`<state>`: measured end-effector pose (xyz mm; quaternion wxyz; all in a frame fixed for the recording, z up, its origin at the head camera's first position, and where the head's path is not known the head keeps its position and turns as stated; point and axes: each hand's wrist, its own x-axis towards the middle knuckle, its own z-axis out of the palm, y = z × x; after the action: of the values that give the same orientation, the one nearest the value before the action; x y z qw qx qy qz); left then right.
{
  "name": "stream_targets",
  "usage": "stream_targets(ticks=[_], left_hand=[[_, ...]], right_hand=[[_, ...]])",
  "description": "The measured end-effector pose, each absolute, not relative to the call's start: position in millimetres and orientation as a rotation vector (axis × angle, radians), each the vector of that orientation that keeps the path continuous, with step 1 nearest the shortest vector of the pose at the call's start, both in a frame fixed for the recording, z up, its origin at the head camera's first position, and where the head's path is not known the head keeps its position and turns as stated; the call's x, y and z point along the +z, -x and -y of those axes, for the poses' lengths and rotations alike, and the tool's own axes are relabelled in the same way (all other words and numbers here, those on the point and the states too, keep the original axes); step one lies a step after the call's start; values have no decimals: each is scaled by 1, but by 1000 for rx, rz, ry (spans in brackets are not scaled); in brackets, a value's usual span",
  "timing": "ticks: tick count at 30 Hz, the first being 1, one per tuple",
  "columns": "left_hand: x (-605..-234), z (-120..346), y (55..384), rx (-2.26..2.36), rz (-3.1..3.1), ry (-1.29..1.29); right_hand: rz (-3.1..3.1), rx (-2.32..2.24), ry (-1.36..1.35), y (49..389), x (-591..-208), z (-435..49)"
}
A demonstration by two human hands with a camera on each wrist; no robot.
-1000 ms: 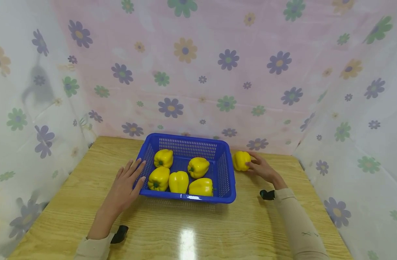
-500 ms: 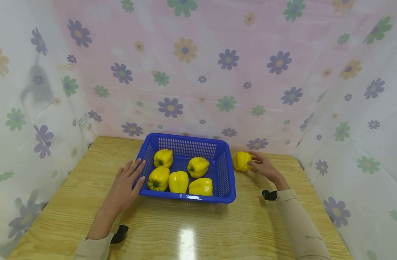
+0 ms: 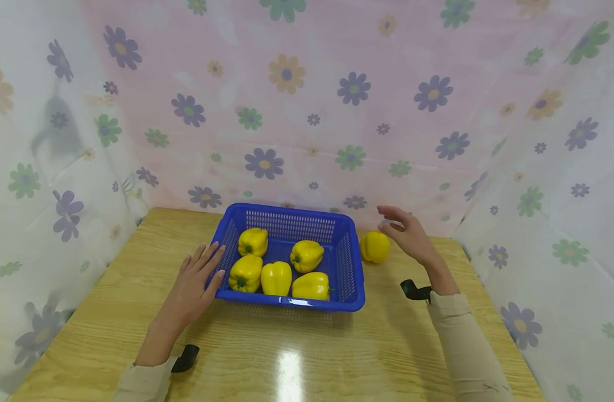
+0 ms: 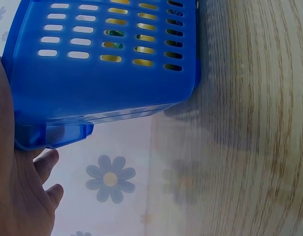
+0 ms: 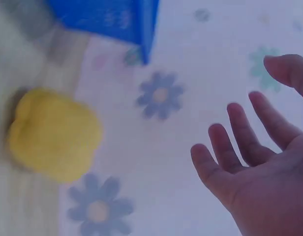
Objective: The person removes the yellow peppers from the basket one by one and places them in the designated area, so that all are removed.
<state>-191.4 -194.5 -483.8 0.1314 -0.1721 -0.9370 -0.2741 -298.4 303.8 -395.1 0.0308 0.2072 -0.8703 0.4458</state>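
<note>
A blue perforated basket stands on the table with several yellow bell peppers inside. One more yellow bell pepper rests on the wood just outside its right wall; the right wrist view shows the same pepper, blurred. My right hand is raised above and to the right of that pepper, apart from it, fingers loosely spread and holding nothing. My left hand lies with extended fingers along the basket's left rim. From the left wrist, the basket's slotted wall is seen close beside the hand.
The wood-grain table is bounded by a flowered pink sheet close behind the basket. White flowered sheets hang at both sides. A black wrist mount juts inward from each sleeve.
My right hand has let go of the outside pepper and lifted up off it. The pepper stays beside the basket. My left hand has kept its place at the rim.
</note>
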Motion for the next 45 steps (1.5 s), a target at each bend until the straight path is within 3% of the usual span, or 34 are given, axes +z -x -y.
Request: stream_targets(ticks=[9,18,35,45], left_hand=[[-483,194,193,-792,2734,504],[-484,192,194,-780,2742,505],[-484,193,191,-788,2748,480],[-484,193,192,-789,2743,478]], right_hand=[[2715,1329,-1042,301,-357,-241],[2891,1267,-1293,324,-368,-199],[3209,1161,-1118,344,-412,-169],[3360,987,-1167,349,-424,-160]])
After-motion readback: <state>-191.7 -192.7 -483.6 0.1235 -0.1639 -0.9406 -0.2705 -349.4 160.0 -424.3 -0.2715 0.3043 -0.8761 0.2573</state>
